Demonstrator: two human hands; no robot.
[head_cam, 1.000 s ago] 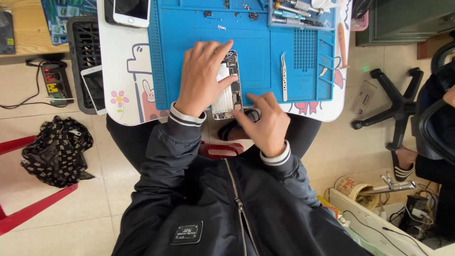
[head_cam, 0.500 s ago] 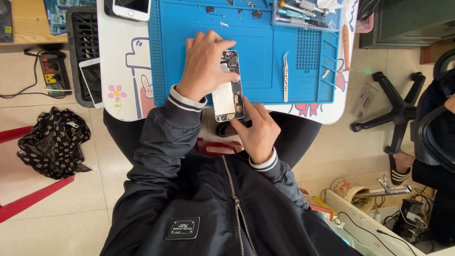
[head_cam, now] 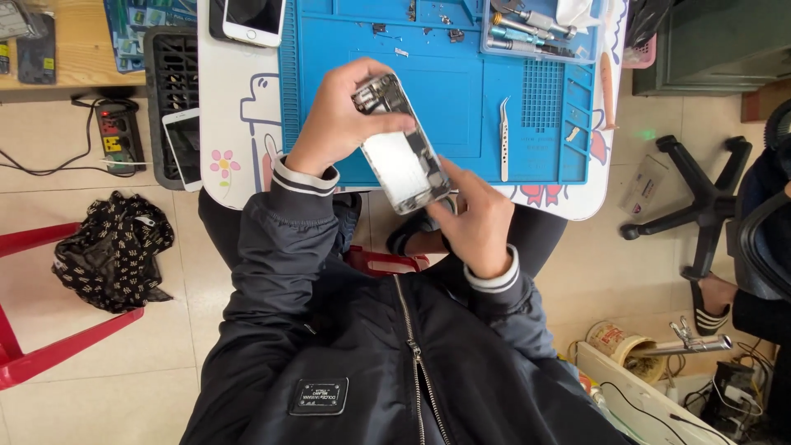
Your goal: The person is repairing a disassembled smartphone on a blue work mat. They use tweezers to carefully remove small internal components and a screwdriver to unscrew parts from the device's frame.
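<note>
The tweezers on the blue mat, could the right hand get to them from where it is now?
Probably yes. The tweezers lie bare on the blue mat, with nothing between them and the right hand. But that hand's grip is on the opened phone, so it would have to let go first.

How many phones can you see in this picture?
3: an opened phone held in both hands over the blue mat, a white phone at the table's top edge, another phone on the black tray. More may be hidden.

tweezers, white phone, black bag
</note>
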